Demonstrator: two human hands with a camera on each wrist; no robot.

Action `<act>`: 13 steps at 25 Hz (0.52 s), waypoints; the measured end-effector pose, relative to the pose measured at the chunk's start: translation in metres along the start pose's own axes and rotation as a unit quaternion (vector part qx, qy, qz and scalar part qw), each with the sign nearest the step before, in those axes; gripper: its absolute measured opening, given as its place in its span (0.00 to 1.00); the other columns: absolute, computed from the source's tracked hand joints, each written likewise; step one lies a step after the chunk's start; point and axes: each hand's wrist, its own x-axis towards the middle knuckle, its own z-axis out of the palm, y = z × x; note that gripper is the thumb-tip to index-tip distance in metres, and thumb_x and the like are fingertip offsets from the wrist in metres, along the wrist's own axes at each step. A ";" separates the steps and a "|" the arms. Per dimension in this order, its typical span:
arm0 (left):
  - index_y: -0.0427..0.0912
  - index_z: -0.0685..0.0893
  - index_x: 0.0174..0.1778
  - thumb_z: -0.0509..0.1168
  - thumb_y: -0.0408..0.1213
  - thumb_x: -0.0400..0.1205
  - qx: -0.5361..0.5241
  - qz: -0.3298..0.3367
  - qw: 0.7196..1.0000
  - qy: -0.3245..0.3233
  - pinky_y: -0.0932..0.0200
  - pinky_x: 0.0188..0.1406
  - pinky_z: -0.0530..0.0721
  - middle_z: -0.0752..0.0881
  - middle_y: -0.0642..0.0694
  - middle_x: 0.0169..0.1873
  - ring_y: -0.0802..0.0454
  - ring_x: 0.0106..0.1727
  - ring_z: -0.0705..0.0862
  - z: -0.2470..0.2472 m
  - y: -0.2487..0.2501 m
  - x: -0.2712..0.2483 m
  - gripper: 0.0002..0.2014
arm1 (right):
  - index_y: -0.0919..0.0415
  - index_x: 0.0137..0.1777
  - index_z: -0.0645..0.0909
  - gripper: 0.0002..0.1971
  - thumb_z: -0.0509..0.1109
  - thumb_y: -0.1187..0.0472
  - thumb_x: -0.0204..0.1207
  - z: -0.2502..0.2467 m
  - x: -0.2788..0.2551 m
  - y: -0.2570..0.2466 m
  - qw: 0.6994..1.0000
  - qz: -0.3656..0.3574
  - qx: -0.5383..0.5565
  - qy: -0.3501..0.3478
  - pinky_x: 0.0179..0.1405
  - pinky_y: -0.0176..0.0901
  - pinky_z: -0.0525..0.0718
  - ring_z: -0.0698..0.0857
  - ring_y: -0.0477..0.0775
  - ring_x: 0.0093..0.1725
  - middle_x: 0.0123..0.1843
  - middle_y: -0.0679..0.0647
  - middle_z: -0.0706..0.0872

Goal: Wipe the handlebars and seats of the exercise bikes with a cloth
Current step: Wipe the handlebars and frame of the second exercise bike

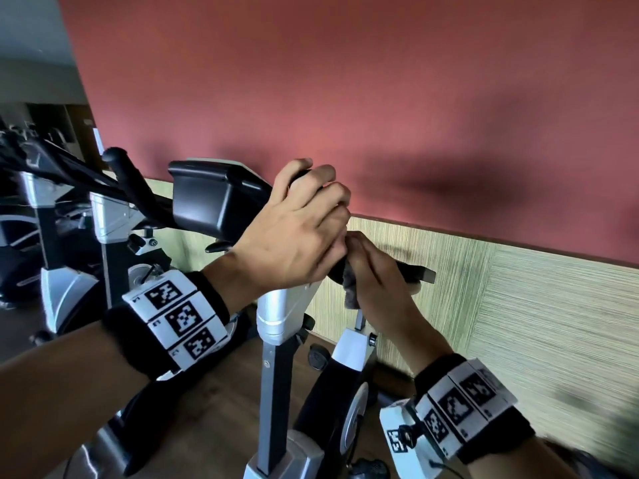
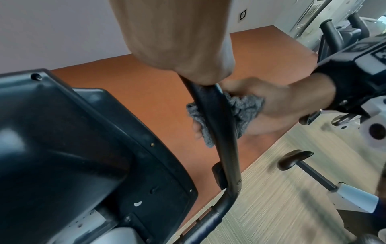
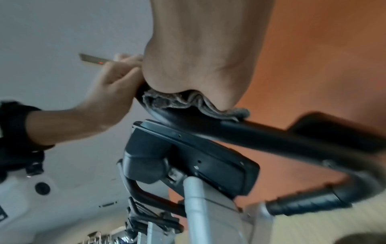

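Observation:
My left hand (image 1: 297, 229) grips the top of the near exercise bike's black handlebar (image 1: 415, 271), right beside the black console (image 1: 214, 198). Just below it, my right hand (image 1: 377, 274) holds a grey cloth (image 1: 351, 292) wrapped round the same bar. In the left wrist view the cloth (image 2: 244, 112) bunches on both sides of the handlebar (image 2: 225, 148), with the right hand (image 2: 282, 102) behind it. The right wrist view is blurred; there the cloth (image 3: 188, 102) lies pressed between the right hand (image 3: 204, 57) and the bar (image 3: 271, 137), and the left hand (image 3: 108, 92) clasps the bar beside it.
A red wall (image 1: 345, 81) with a pale panelled lower part (image 1: 518, 305) stands close behind the bike. More exercise bikes (image 1: 69, 209) stand in a row to the left. A black seat (image 2: 294, 159) on its post shows below the bar. The floor (image 1: 214, 409) is dark wood.

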 end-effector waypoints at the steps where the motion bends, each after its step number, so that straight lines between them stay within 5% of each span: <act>1: 0.33 0.87 0.44 0.60 0.38 0.84 0.001 0.001 1.000 0.002 0.38 0.78 0.64 0.88 0.39 0.51 0.39 0.66 0.73 0.000 0.001 0.000 0.14 | 0.39 0.47 0.81 0.19 0.53 0.57 0.94 -0.002 -0.003 0.002 1.000 -0.010 -0.007 0.002 0.22 0.41 0.75 0.74 0.49 0.20 0.26 0.48 0.75; 4: 0.33 0.87 0.43 0.59 0.38 0.84 0.004 -0.003 1.000 0.005 0.36 0.78 0.64 0.87 0.39 0.50 0.39 0.65 0.73 0.000 0.004 0.001 0.14 | 0.48 0.52 0.83 0.16 0.53 0.57 0.94 -0.010 -0.003 0.005 0.999 0.006 -0.048 0.000 0.23 0.39 0.77 0.76 0.48 0.20 0.25 0.49 0.76; 7: 0.33 0.87 0.44 0.62 0.41 0.83 0.044 -0.016 0.999 -0.002 0.37 0.82 0.56 0.88 0.39 0.55 0.38 0.68 0.73 0.000 0.008 -0.001 0.14 | 0.41 0.38 0.78 0.22 0.53 0.57 0.94 -0.002 -0.002 0.000 1.000 0.010 -0.017 0.009 0.23 0.42 0.77 0.75 0.49 0.19 0.24 0.49 0.75; 10: 0.33 0.88 0.45 0.60 0.42 0.84 0.068 -0.018 0.998 -0.008 0.40 0.83 0.54 0.87 0.38 0.58 0.37 0.70 0.73 -0.001 0.012 -0.001 0.17 | 0.37 0.38 0.78 0.24 0.52 0.58 0.94 -0.004 -0.003 0.004 1.000 0.007 -0.013 0.004 0.23 0.41 0.75 0.73 0.49 0.20 0.25 0.49 0.74; 13: 0.31 0.87 0.45 0.60 0.42 0.85 0.063 -0.018 0.998 -0.009 0.41 0.81 0.58 0.87 0.37 0.55 0.36 0.68 0.74 -0.001 0.015 0.000 0.17 | 0.48 0.40 0.78 0.20 0.53 0.59 0.94 -0.008 -0.002 0.002 0.999 0.027 -0.030 0.008 0.24 0.37 0.75 0.73 0.47 0.20 0.23 0.48 0.73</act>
